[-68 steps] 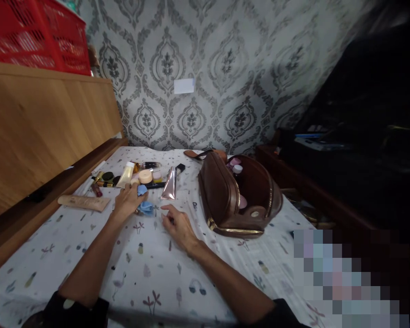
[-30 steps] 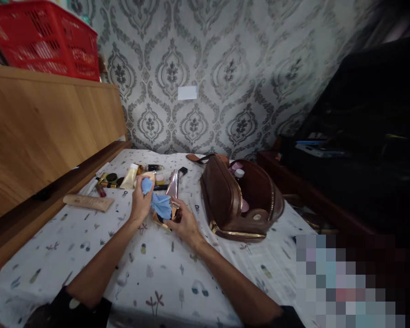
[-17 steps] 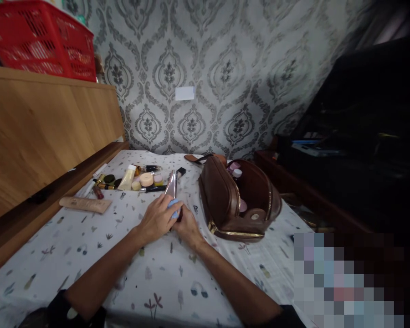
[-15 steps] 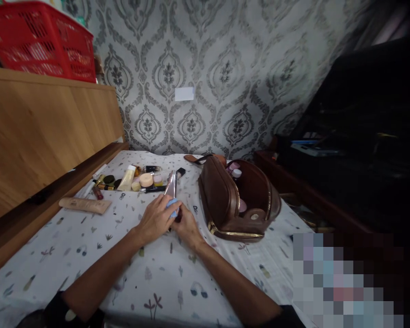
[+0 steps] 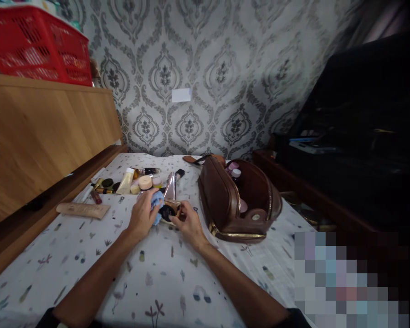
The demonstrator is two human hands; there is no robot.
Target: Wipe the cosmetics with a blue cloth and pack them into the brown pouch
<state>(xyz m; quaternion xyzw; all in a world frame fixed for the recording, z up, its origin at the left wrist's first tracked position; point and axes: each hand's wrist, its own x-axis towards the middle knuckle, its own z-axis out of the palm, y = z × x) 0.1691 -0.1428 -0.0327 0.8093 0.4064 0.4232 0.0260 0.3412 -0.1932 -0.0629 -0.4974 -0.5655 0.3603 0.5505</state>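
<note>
My left hand (image 5: pixel 141 216) is closed on a small blue cloth (image 5: pixel 156 206) and presses it against a flat black and gold compact (image 5: pixel 168 212). My right hand (image 5: pixel 188 222) grips that compact from its right side, just above the patterned white cloth on the table (image 5: pixel 164 282). An open brown leather pouch (image 5: pixel 237 200) lies to the right of both hands, with small pink and white jars inside.
Several cosmetics lie behind the hands: a cream tube (image 5: pixel 125 181), a silver-pink tube (image 5: pixel 171 186), small jars (image 5: pixel 145 182) and a beige tube (image 5: pixel 83 210). A wooden cabinet (image 5: pixel 37 132) with a red basket (image 5: pixel 37 43) stands at the left. Dark furniture fills the right.
The left hand took the blue cloth and the right hand the compact. The left hand covered the compact with the cloth, then drew back left, and the compact's dark face now shows.
</note>
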